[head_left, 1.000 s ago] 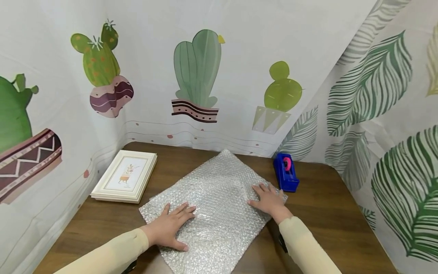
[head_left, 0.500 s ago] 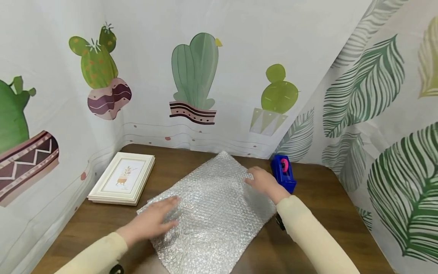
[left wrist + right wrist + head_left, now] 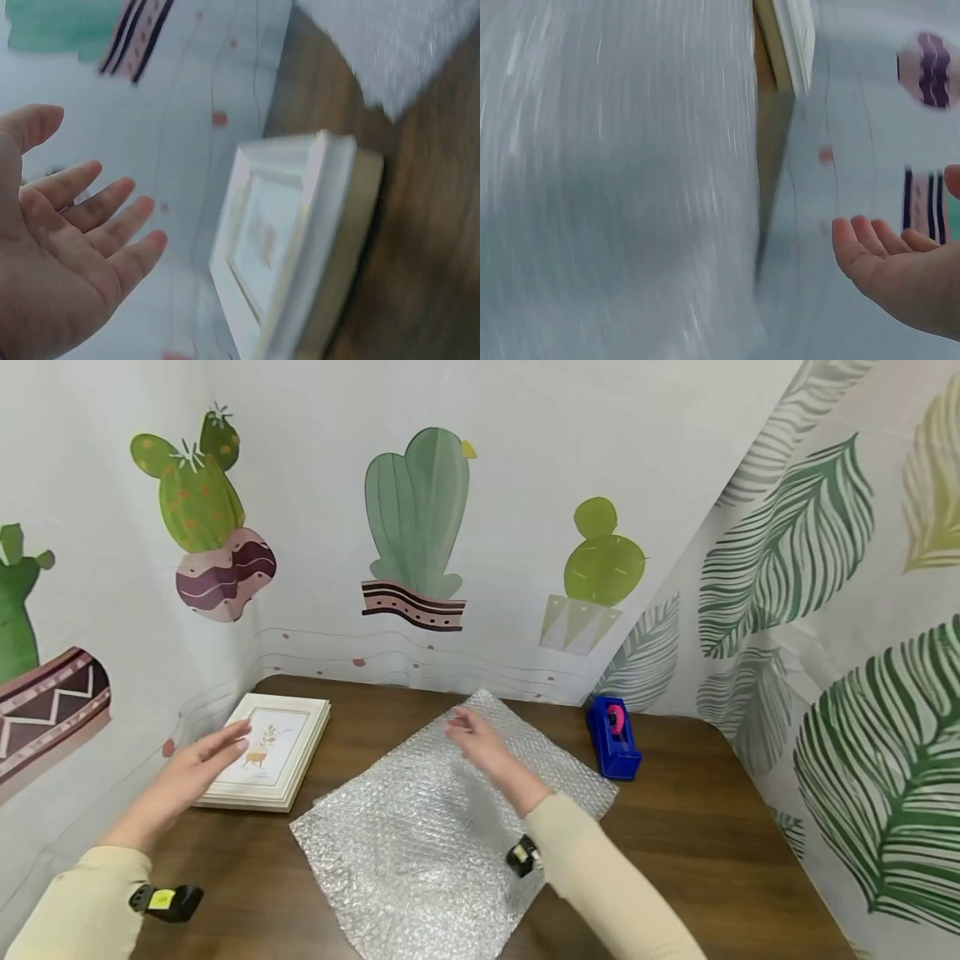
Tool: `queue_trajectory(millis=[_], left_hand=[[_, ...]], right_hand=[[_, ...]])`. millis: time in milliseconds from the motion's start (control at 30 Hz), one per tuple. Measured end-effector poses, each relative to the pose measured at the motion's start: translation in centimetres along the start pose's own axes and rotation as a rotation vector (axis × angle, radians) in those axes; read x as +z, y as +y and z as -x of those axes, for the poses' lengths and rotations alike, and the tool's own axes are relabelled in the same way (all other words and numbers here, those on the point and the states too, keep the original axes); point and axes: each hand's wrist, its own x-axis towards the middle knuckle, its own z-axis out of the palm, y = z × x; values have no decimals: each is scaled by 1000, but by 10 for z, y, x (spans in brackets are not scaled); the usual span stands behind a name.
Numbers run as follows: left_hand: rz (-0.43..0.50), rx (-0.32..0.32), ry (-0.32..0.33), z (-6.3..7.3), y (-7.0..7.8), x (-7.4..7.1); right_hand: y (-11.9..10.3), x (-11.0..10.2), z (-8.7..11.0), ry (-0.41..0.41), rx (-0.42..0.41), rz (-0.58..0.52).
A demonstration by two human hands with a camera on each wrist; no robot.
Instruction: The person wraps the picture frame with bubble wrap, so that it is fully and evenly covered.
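Head view: the left hand (image 3: 189, 777), wide, its fingers loosely extended, overlaps the left edge of the white frame (image 3: 272, 758), which lies face up on the desk's (image 3: 697, 835) left side; the left wrist view shows the two apart. The right hand (image 3: 483, 746), also wide, fingers slightly bent, hovers above the bubble wrap (image 3: 420, 843), spread out in the middle. The blue tape dispenser (image 3: 617, 753) stands just behind its right corner.
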Motion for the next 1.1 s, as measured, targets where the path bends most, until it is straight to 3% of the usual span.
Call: queue_trajectory(millis=[167,333,533,700,933,1100], left_hand=[[74,-79,29,1,-28,-14],[89,-137,0,-4,-50,-19],[52,-126,13,-1,-77,-18],[80,-133,49,0,-89,-19],[53,-189,9,-3,-96,-23],[75,-223,22,-4,-103,-20]], right_hand=[[-7,63,-7,-25,7,-119],[-12,111,-11,-49,46,-350],[-9,159,-10,-57,85,-512],[-13,188,-13,-51,109,-605],[-22,213,-17,-32,163,-636],[-25,229,-17,-51,159,-662]])
